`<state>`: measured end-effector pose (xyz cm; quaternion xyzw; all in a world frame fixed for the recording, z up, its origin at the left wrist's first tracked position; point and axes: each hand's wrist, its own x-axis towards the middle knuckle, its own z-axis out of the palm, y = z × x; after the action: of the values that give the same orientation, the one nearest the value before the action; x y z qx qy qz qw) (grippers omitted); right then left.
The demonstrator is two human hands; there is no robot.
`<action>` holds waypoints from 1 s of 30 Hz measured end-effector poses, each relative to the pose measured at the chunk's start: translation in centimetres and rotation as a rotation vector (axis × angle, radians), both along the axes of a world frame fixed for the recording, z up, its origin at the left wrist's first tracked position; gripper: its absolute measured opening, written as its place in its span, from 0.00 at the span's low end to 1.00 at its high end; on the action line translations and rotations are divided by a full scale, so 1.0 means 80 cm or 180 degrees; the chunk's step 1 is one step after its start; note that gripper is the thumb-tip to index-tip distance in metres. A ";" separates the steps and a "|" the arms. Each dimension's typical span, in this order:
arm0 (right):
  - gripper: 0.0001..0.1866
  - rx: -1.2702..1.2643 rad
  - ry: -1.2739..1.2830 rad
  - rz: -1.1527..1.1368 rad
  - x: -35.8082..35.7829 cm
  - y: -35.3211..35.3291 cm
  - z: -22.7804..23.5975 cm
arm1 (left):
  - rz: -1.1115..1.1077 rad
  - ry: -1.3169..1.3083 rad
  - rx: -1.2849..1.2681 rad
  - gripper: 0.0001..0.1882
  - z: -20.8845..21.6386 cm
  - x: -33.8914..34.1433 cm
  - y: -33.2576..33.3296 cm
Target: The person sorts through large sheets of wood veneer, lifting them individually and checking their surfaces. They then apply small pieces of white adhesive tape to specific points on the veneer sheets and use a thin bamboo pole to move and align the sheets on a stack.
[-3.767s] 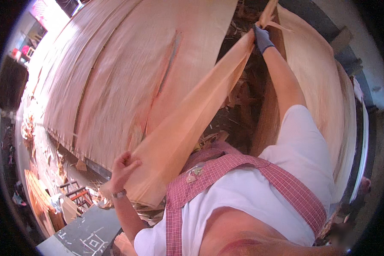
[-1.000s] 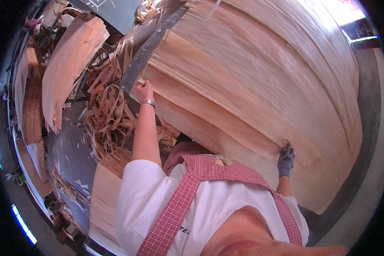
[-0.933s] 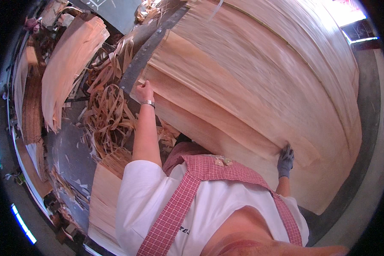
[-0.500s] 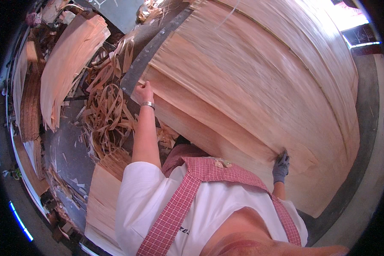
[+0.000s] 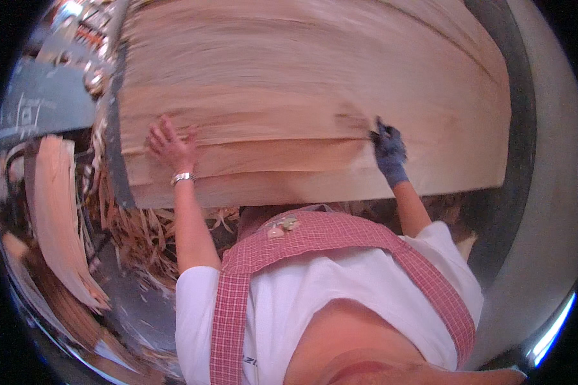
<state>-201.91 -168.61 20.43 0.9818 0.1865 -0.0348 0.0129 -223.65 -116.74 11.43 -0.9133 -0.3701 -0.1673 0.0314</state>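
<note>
A broad stack of thin tan wood veneer sheets [image 5: 289, 83] lies before me, its top sheet rippled with long folds. My bare left hand [image 5: 173, 146], with a metal watch band at the wrist, is spread on the veneer near its left edge, fingers apart. My right hand [image 5: 390, 153], in a grey glove with dark fingertips, is over the sheet right of centre, at the end of a fold. Its fingers are blurred, and I cannot make out whether they hold anything. A smeared dark patch shows on the veneer beside them.
Curled veneer strips [image 5: 141, 237] lie heaped at the left. Beyond them stands a bundle of veneer pieces [image 5: 58, 212]. A grey panel [image 5: 51, 96] is at the far left. A dark border [image 5: 520, 109] runs along the stack's right side.
My view has turned, so the stack now lies level across it. My left hand has let go of the sheet's corner and opened flat on the veneer. The right hand appears farther up the sheet.
</note>
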 end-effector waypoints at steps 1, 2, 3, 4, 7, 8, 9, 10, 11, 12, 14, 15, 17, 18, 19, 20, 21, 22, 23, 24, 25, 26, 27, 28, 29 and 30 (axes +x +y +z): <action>0.27 0.0168 -0.0088 0.0360 0.001 -0.003 -0.015 | -0.0125 -0.0028 -0.0008 0.48 0.004 0.010 -0.004; 0.25 0.0273 0.0151 0.0495 0.006 0.008 -0.022 | -0.0241 -0.0024 0.0044 0.48 0.002 0.005 0.003; 0.25 0.0541 -0.0055 0.0441 0.008 0.017 -0.034 | -0.0377 -0.0045 0.0072 0.49 0.001 0.003 0.008; 0.25 0.0772 -0.0267 0.0385 0.007 0.016 -0.043 | -0.0442 -0.0126 0.0051 0.48 0.002 0.005 0.004; 0.26 0.0762 -0.0246 0.0467 0.013 0.015 -0.038 | -0.0214 -0.0037 0.0066 0.47 -0.007 -0.001 0.004; 0.26 0.0829 -0.0271 0.0557 0.011 0.018 -0.042 | -0.0215 0.0016 0.0043 0.47 -0.009 -0.001 0.004; 0.27 0.0895 -0.0296 0.0651 0.007 0.017 -0.042 | -0.0212 0.0070 0.0020 0.46 -0.013 0.001 0.003; 0.27 0.0863 -0.0203 0.0779 0.001 0.019 -0.037 | -0.0165 0.0118 0.0023 0.46 -0.012 0.003 0.006; 0.27 0.0820 -0.0089 0.0927 -0.015 0.023 -0.028 | -0.0116 0.0221 0.0086 0.45 -0.014 0.001 0.008; 0.27 0.0777 0.0028 0.1082 -0.024 0.027 -0.022 | -0.0059 0.0326 0.0149 0.45 -0.016 -0.001 0.009; 0.25 0.0747 0.0033 0.1013 -0.037 0.025 -0.035 | -0.0090 0.0332 0.0195 0.44 -0.018 -0.010 0.010; 0.24 0.0784 -0.0075 0.0977 -0.038 0.019 -0.044 | -0.0157 0.0237 0.0191 0.43 -0.023 -0.006 0.007; 0.23 0.0958 0.0046 0.0836 -0.030 0.024 -0.047 | -0.0400 -0.0133 0.0233 0.43 -0.028 0.000 0.023; 0.22 0.1041 0.0310 0.0722 -0.028 0.030 -0.039 | -0.0597 -0.0379 0.0246 0.42 -0.038 -0.008 0.038; 0.20 0.1101 0.0285 0.0514 -0.030 0.044 -0.021 | -0.0562 -0.0630 -0.0352 0.40 -0.045 -0.014 0.053; 0.19 0.1119 0.0268 0.0253 -0.039 0.059 -0.002 | -0.0549 -0.0744 -0.0656 0.38 -0.038 -0.027 0.057; 0.18 0.1277 0.0085 0.0417 -0.046 0.081 0.004 | -0.0546 -0.0872 -0.0954 0.36 -0.028 -0.036 0.060; 0.18 0.1396 -0.0089 0.0514 -0.057 0.095 0.011 | -0.0572 -0.0816 -0.0983 0.34 0.012 -0.038 0.051; 0.18 0.1548 -0.0266 0.0638 -0.068 0.113 0.017 | -0.0574 -0.0773 -0.0981 0.32 0.047 -0.052 0.050; 0.19 0.1761 -0.0227 0.0997 -0.081 0.141 0.012 | -0.0584 -0.0553 -0.0871 0.30 0.059 -0.075 0.056; 0.20 0.1977 -0.0185 0.1359 -0.097 0.179 0.007 | -0.0590 -0.0334 -0.0763 0.29 0.070 -0.099 0.061; 0.20 0.2193 -0.0152 0.1729 -0.112 0.219 0.002 | -0.0591 -0.0125 -0.0655 0.28 0.077 -0.119 0.069; 0.21 0.2034 0.0596 0.1707 -0.134 0.257 0.008 | -0.0595 0.0059 -0.0494 0.31 0.081 -0.139 0.078; 0.22 0.1825 0.1350 0.1678 -0.153 0.294 0.019 | -0.0723 0.0112 -0.0572 0.31 0.082 -0.157 0.088; 0.21 0.1758 0.1353 0.1959 -0.166 0.338 0.025 | -0.0846 0.0166 -0.0647 0.32 0.082 -0.169 0.101; 0.21 0.1686 0.1339 0.2207 -0.181 0.375 0.027 | -0.1002 0.0212 -0.0732 0.32 0.080 -0.177 0.113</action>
<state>-216.40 -138.59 22.55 0.8030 0.5037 -0.1776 -0.2646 -237.82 -107.67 17.81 -0.9625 -0.2381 -0.0964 -0.0874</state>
